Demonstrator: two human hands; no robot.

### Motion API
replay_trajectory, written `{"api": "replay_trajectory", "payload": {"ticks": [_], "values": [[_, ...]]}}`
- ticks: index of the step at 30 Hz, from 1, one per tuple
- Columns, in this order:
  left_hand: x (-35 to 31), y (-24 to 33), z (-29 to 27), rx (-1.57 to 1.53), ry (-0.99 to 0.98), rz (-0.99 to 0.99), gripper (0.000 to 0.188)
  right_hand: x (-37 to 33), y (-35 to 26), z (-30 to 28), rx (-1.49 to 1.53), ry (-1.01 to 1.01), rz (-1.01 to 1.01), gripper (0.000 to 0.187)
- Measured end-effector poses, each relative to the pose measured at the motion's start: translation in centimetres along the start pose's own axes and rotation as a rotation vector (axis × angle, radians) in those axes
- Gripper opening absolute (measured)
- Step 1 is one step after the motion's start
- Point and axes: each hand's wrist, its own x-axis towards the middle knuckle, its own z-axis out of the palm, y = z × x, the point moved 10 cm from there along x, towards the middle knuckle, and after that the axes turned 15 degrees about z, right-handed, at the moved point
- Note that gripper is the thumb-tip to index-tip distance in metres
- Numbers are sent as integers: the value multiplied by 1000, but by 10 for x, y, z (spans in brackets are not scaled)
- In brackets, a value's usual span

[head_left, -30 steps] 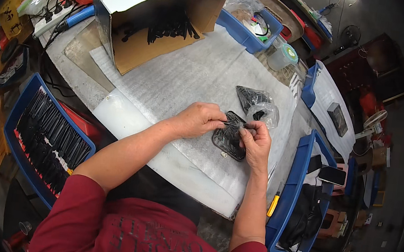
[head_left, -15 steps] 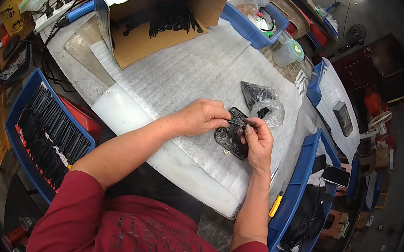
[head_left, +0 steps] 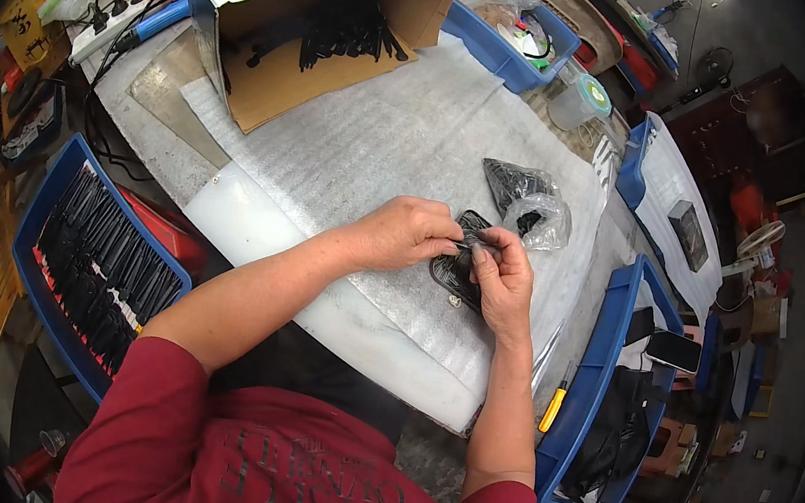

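My left hand (head_left: 408, 236) and my right hand (head_left: 509, 287) meet over the white foam sheet (head_left: 365, 146), fingertips pinched close together. Between them is a thin dark piece (head_left: 465, 245), mostly covered by the fingers, so its exact kind cannot be made out. Just beneath the hands lies a small black tray (head_left: 450, 273) with a rounded edge, partly hidden by my right hand. Beyond it, a clear plastic bag (head_left: 548, 224) holding black parts rests on the foam.
An open cardboard box (head_left: 270, 100) of black parts stands at the far left. Packed black pieces fill a blue bin (head_left: 38, 207) on the left. Another blue bin (head_left: 551, 471), holding a phone (head_left: 674, 350) and black items, sits right, beside a yellow-handled screwdriver (head_left: 553, 411).
My right hand has shifted left, closer to my left hand, and its fingers now overlap the thin piece more. The left hand has barely moved.
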Motion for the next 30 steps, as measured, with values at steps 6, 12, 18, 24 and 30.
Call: {"api": "replay_trajectory", "payload": {"ticks": [6,12,18,24,30], "values": [[1,0,-1,-20,11,-26,14,-1,-1,-2,12,71,58,16],[1,0,-1,-26,-1,-26,14,-2,-5,-2,-46,33,-9,12],[-1,0,1,-26,3,0,14,-2,-6,-2,-268,95,-54,12],[0,1,0,-29,-1,-13,14,1,7,-8,-88,87,119,11],[1,2,0,-32,3,-2,13,-2,-2,-2,-115,86,-31,8]]}}
